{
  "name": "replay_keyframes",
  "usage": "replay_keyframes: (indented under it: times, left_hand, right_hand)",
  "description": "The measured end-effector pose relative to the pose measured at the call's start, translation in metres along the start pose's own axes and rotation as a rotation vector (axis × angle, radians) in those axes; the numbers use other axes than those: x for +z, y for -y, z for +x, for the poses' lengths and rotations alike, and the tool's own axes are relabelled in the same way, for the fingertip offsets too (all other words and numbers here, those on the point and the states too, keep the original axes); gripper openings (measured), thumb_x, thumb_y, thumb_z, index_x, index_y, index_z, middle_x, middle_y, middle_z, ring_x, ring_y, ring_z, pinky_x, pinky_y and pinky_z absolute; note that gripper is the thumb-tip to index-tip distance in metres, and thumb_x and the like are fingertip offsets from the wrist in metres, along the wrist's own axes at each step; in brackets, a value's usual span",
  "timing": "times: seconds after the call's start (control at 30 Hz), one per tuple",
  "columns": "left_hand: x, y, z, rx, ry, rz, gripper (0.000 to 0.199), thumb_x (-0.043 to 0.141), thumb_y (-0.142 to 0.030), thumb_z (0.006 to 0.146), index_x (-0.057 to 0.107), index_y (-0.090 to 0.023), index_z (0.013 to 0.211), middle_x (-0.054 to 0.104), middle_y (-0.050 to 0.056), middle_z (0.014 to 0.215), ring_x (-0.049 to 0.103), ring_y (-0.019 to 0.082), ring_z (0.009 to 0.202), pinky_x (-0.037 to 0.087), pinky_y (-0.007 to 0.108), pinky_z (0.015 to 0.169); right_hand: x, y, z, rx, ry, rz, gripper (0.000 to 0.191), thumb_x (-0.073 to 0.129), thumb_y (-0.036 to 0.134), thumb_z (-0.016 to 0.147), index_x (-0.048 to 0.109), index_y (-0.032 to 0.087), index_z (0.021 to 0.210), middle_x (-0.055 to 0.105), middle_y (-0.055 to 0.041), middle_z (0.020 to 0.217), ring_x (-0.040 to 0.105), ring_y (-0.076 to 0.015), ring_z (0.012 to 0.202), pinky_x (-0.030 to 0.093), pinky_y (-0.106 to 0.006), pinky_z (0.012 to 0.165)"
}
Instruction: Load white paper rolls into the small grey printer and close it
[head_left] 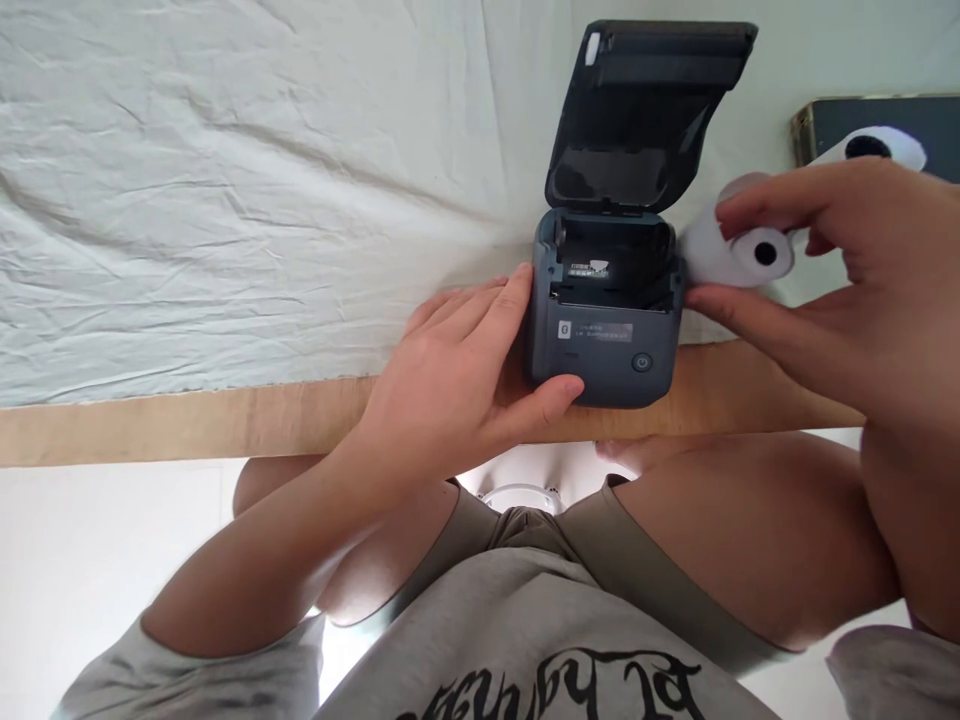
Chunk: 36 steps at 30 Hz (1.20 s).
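Observation:
A dark blue-grey printer (604, 350) stands at the table's front edge with its black lid (637, 110) raised and its inner bay exposed. Against its left side rests my left hand (465, 370), fingers spread, the thumb on the lower front corner. To the right of the printer, my right hand (847, 270) has its thumb and fingers around a white paper roll (739, 255), which shows a dark core hole. The thumb tip meets the printer's right edge. Behind that hand lies another white roll (904, 148) with a dark hole, partly hidden.
A dark flat object (900, 115) with a light rim lies at the upper right. Wrinkled pale cloth (225, 200) covers the table, and its bare wooden edge (187, 425) runs along the front. My legs are below it.

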<state>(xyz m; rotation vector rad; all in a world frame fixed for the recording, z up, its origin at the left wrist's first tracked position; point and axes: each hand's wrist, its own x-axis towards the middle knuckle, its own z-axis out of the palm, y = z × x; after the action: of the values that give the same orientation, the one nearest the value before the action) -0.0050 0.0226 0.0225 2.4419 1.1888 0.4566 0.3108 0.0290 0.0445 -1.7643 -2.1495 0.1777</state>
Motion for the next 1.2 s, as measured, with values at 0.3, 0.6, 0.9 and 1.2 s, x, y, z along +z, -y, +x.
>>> replay_keyframes:
  times: [0.3,0.6,0.9,1.2]
  left_hand:
    - [0.003,-0.004,0.0,0.0,-0.024,0.01,0.08,0.052,-0.054,0.117,0.055,0.006,0.17,0.075,0.026,0.159,0.071,0.038,0.152,0.055,0.049,0.131]
    - [0.002,-0.004,0.001,-0.04,0.009,0.009,0.081,0.05,-0.057,0.115,0.053,0.0,0.172,0.074,0.023,0.161,0.07,0.037,0.153,0.054,0.05,0.134]
    - [-0.001,-0.005,0.002,-0.086,0.033,-0.025,0.076,0.057,-0.057,0.111,0.054,-0.01,0.172,0.072,0.02,0.164,0.068,0.04,0.154,0.055,0.058,0.134]
    - [-0.005,-0.007,-0.004,0.273,-0.458,-0.063,0.064,0.08,-0.068,0.106,0.067,-0.028,0.155,0.072,0.011,0.161,0.069,0.035,0.151,0.061,0.055,0.129]
  right_hand:
    - [0.002,-0.002,0.002,-0.092,0.059,-0.058,0.099,0.021,0.106,0.101,0.07,0.021,0.119,0.066,-0.0104,0.11,0.06,-0.0127,0.09,0.057,-0.038,0.083]
    - [0.006,-0.002,-0.003,-0.021,0.078,0.064,0.089,0.038,0.104,0.1,0.067,0.026,0.129,0.06,-0.0073,0.104,0.061,-0.0131,0.092,0.063,-0.04,0.091]
    - [0.011,-0.009,0.001,-0.069,0.073,0.319,0.048,0.079,0.057,0.099,0.07,0.029,0.137,0.072,-0.0058,0.127,0.072,-0.0152,0.107,0.064,-0.04,0.092]
    - [-0.009,0.056,-0.026,0.024,0.056,1.085,0.039,0.084,0.042,0.102,0.079,0.046,0.14,0.07,0.0008,0.141,0.074,-0.0108,0.117,0.069,-0.019,0.077]
